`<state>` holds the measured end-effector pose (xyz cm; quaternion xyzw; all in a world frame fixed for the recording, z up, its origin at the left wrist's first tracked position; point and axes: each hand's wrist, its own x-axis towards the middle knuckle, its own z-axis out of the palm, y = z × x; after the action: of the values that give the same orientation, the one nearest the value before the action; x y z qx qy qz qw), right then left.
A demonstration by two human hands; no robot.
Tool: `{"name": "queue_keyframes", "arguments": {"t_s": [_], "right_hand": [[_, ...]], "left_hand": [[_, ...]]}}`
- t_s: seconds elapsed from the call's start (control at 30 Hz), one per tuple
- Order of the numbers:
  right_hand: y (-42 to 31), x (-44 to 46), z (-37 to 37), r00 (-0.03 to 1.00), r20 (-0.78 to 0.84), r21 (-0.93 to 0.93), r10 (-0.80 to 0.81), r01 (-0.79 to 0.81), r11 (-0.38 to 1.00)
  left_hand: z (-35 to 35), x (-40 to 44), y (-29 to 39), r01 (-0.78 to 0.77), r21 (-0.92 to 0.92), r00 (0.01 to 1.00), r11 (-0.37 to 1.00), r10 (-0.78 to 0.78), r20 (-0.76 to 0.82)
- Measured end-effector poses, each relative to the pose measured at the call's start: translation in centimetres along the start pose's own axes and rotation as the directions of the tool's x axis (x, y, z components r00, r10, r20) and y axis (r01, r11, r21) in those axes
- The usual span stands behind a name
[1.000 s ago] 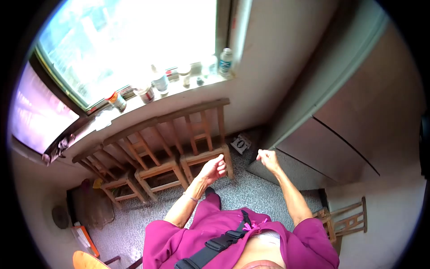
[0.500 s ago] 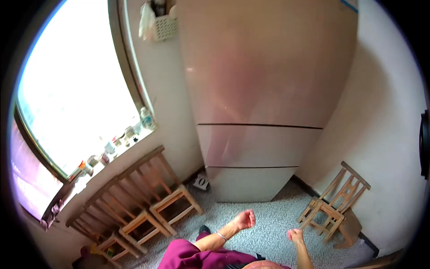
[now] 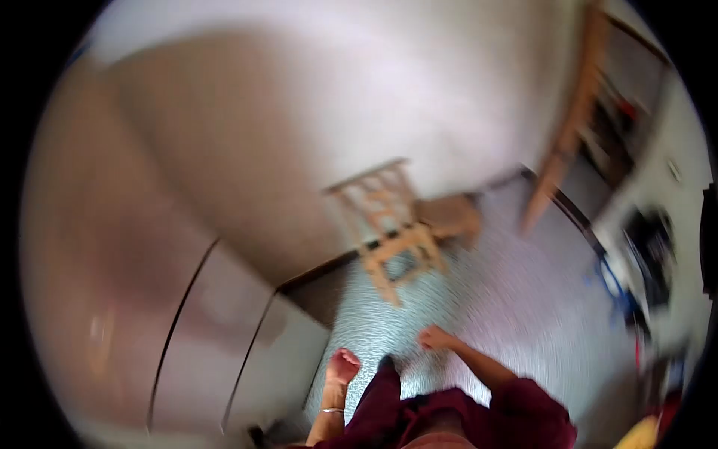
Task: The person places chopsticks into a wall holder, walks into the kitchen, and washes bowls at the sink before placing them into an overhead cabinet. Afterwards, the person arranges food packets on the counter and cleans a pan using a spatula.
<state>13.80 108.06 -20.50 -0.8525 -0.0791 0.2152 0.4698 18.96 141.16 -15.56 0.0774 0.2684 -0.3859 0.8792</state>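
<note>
My left hand [image 3: 343, 367] hangs low in front of me with its fingers curled in and a bracelet round the wrist. Nothing shows in it. To its right is my right hand [image 3: 434, 338], also curled; motion blur hides whether it holds anything small. Neither hand touches any object. A small wooden chair [image 3: 404, 247] stands on the floor beyond my hands, by the wall. The fridge [image 3: 247, 329] is left of my left hand.
A brown box-like piece [image 3: 451, 215] stands beside the chair. At the upper right is a wooden door edge [image 3: 572, 127] by a doorway. Dark items and a blue cord [image 3: 613, 280] lie along the right wall.
The view has swung right, from the window and row of chairs, past the fridge, to the single chair and doorway. Both hands stay curled, and the left arm now points more straight ahead.
</note>
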Motion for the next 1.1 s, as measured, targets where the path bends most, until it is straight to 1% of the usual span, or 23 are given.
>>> {"name": "queue_keyframes", "arguments": {"t_s": [0.03,0.07,0.1,0.13,0.2,0.23,0.3,0.33,0.4,0.47,0.53,0.6,0.63,0.67,0.7,0.8,0.83,0.87,0.93,0.97,1.0,1.07,1.1], "right_hand": [[0.6,-0.6,-0.5,0.991,-0.121,0.146,0.049,-0.031,0.989],[1.7,0.4,-1.5,0.983,-0.153,0.186,0.105,-0.076,0.980],[1.3,-0.8,-3.1,0.981,-0.189,0.058,0.043,-0.033,0.998],[0.4,-0.9,-4.6,0.965,-0.210,0.120,0.157,-0.134,0.984],[2.7,-0.8,-6.4,0.894,-0.392,0.304,0.218,-0.098,0.948],[3.3,-1.6,-7.2,0.859,-0.441,0.343,0.259,-0.106,0.933],[4.2,-3.3,-9.2,0.676,-0.604,0.504,0.422,-0.086,0.859],[5.7,-4.9,-9.2,0.627,-0.630,0.529,0.459,-0.086,0.844],[9.6,-8.9,-8.8,0.605,-0.619,0.570,0.501,-0.093,0.816],[11.9,-12.3,-9.9,0.520,-0.603,0.645,0.605,-0.128,0.753],[14.1,-16.6,-11.7,0.422,-0.508,0.755,0.751,-0.200,0.624],[16.2,-21.8,-12.2,0.331,-0.381,0.853,0.863,-0.235,0.467],[17.1,-23.8,-12.5,0.298,-0.307,0.891,0.904,-0.244,0.383],[22.4,-25.6,-11.8,0.329,-0.405,0.872,0.853,-0.141,0.469],[23.4,-27.4,-12.8,0.293,-0.401,0.886,0.868,-0.115,0.449],[26.1,-32.6,-18.4,0.120,-0.538,0.793,0.834,-0.265,0.549],[27.1,-34.1,-19.9,0.074,-0.582,0.754,0.810,-0.325,0.571],[27.8,-35.2,-21.3,0.052,-0.578,0.764,0.815,-0.318,0.562],[27.5,-37.2,-24.6,-0.010,-0.490,0.868,0.872,-0.094,0.487],[25.8,-37.7,-26.5,-0.086,-0.419,0.907,0.904,-0.080,0.413],[27.0,-37.9,-27.3,-0.092,-0.416,0.909,0.904,-0.074,0.411],[30.5,-37.5,-28.6,-0.052,-0.361,0.927,0.931,0.085,0.365],[32.0,-37.3,-29.1,-0.054,-0.406,0.910,0.912,0.068,0.409]], "left_hand": [[1.9,1.1,-0.4,0.020,0.072,0.998,0.997,-0.015,-0.067],[0.9,3.7,0.9,0.016,0.095,0.996,0.995,-0.008,-0.084],[0.7,5.7,0.6,0.046,0.160,0.998,0.986,-0.038,-0.054],[3.4,6.4,0.3,0.118,0.135,0.993,0.984,-0.120,0.012],[6.4,10.4,-0.1,0.120,0.239,0.992,0.963,-0.127,0.011],[7.7,12.8,-0.2,0.183,0.284,0.982,0.941,-0.187,-0.011],[9.9,18.2,-1.0,0.282,0.338,0.959,0.898,-0.262,-0.106],[10.9,20.4,-1.8,0.337,0.368,0.942,0.867,-0.313,-0.125],[13.3,24.8,-4.6,0.464,0.381,0.885,0.800,-0.406,-0.227],[14.9,28.9,-8.0,0.545,0.497,0.833,0.675,-0.505,-0.227],[16.0,34.4,-11.2,0.607,0.488,0.769,0.628,-0.620,-0.158],[16.5,39.1,-15.1,0.651,0.547,0.711,0.526,-0.675,-0.197],[17.4,40.9,-17.7,0.667,0.537,0.701,0.516,-0.677,-0.221],[18.1,42.7,-20.5,0.679,0.523,0.697,0.514,-0.676,-0.239],[18.4,44.8,-23.0,0.710,0.502,0.672,0.494,-0.689,-0.272],[20.0,50.1,-31.5,0.792,0.479,0.551,0.378,-0.780,-0.296],[22.3,50.4,-35.4,0.816,0.489,0.497,0.307,-0.805,-0.324],[23.7,51.3,-38.2,0.824,0.491,0.479,0.284,-0.811,-0.335],[26.1,52.9,-42.7,0.775,0.575,0.512,0.262,-0.795,-0.327],[27.6,53.6,-44.4,0.772,0.579,0.514,0.261,-0.793,-0.328],[28.3,54.9,-45.6,0.774,0.581,0.508,0.252,-0.794,-0.333],[29.8,58.6,-47.9,0.820,0.537,0.437,0.199,-0.823,-0.363],[30.3,60.8,-48.9,0.820,0.539,0.432,0.191,-0.825,-0.365]]}}
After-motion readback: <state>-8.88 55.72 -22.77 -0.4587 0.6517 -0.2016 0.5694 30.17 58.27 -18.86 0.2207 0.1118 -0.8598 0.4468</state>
